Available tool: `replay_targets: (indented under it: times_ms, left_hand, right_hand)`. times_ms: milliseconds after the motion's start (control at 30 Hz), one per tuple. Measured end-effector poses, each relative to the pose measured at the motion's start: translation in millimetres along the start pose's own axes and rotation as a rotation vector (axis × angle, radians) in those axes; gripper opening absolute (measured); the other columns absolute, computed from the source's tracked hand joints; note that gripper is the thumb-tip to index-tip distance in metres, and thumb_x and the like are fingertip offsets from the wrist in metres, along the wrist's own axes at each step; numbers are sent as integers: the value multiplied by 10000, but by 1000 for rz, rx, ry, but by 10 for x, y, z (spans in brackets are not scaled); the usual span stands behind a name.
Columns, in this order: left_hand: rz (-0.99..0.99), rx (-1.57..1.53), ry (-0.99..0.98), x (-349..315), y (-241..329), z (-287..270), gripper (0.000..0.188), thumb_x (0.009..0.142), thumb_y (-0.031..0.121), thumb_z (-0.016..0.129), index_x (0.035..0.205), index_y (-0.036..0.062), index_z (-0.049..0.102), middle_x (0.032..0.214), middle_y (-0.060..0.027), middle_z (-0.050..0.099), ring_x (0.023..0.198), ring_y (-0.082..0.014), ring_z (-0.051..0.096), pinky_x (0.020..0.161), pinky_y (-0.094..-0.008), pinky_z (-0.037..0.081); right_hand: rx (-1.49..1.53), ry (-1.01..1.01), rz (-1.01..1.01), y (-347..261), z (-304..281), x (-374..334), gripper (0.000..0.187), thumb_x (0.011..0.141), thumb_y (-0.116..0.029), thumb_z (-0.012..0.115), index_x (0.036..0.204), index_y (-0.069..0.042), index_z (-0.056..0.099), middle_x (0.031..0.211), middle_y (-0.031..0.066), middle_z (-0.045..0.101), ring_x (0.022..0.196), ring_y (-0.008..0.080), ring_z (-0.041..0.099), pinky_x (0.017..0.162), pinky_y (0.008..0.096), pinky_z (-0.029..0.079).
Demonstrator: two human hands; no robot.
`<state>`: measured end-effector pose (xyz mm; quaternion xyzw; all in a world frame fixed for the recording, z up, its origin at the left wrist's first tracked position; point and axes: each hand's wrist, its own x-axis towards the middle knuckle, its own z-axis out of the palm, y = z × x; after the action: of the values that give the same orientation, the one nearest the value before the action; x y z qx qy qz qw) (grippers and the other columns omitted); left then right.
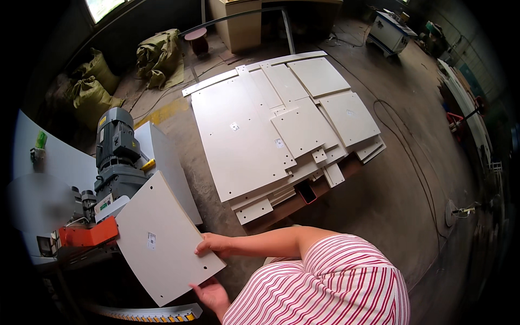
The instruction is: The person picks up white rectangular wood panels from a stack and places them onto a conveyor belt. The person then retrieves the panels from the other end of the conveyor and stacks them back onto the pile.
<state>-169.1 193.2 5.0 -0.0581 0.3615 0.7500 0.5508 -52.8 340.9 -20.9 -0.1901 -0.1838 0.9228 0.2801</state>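
Observation:
A flat white panel with small dark holes near its corners and a printed label is tilted in front of me at the left. My right hand grips its right-hand edge, the thumb on the upper face and the fingers out of sight beneath. Below it, my left hand holds the lower edge near the corner; its other fingers are partly hidden. The panel's far left edge lies close by the orange guard of a machine with a grey motor.
A low stack of white panels of several sizes lies ahead on a brown base. Yellowish sacks stand at the back left. Cables run over the floor at right. A toothed yellow-and-grey strip curves along the lower left.

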Motion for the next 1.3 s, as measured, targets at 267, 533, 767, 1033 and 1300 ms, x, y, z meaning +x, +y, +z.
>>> replay_targets:
  times_ms: [267, 533, 767, 1033, 1300]
  left_hand:
    - [199, 256, -29, -177, 12, 48, 606, 762, 322, 672, 1235, 36, 422, 1200, -65, 501, 1098, -189, 480, 946, -314, 379]
    - [-321, 396, -157, 183, -1577, 1068, 499, 794, 156, 598, 1242, 38, 411, 1207, -73, 499, 1095, -218, 486, 931, -361, 405]
    - [-570, 326, -212, 925, -4166, 2248, 278, 766, 49, 582, 1041, 41, 543, 1051, -67, 590, 967, -211, 569, 900, -402, 447]
    - [-710, 315, -261, 1381, -7097, 3685, 160, 704, -2, 654, 809, 55, 547, 839, -37, 593, 850, -201, 598, 870, -386, 500]
    - [-611, 293, -198, 1470, -7454, 3880, 186, 719, -7, 628, 873, 39, 533, 906, -59, 568, 923, -237, 570, 899, -424, 487]
  right_hand:
    - [-57, 205, 32, -971, -859, -1206, 471, 646, -59, 618, 1089, 31, 487, 936, 123, 583, 821, 205, 605, 738, 371, 511]
    - [89, 322, -198, -1944, -2051, -2637, 597, 651, -26, 609, 1211, 37, 412, 1043, 163, 561, 904, 230, 605, 794, 369, 504]
    - [546, 259, -713, -3031, -3443, -4207, 704, 869, -574, 335, 1305, -22, 366, 1247, 119, 484, 1153, 259, 451, 986, 387, 339]
    - [495, 870, -722, -2569, -4277, -5925, 442, 910, -397, 409, 1186, -57, 472, 1130, 126, 551, 1028, 260, 532, 919, 414, 407]
    - [629, 1009, -586, -1924, -4352, -6008, 368, 919, -321, 410, 1138, -41, 504, 1078, 129, 575, 984, 267, 556, 876, 404, 441]
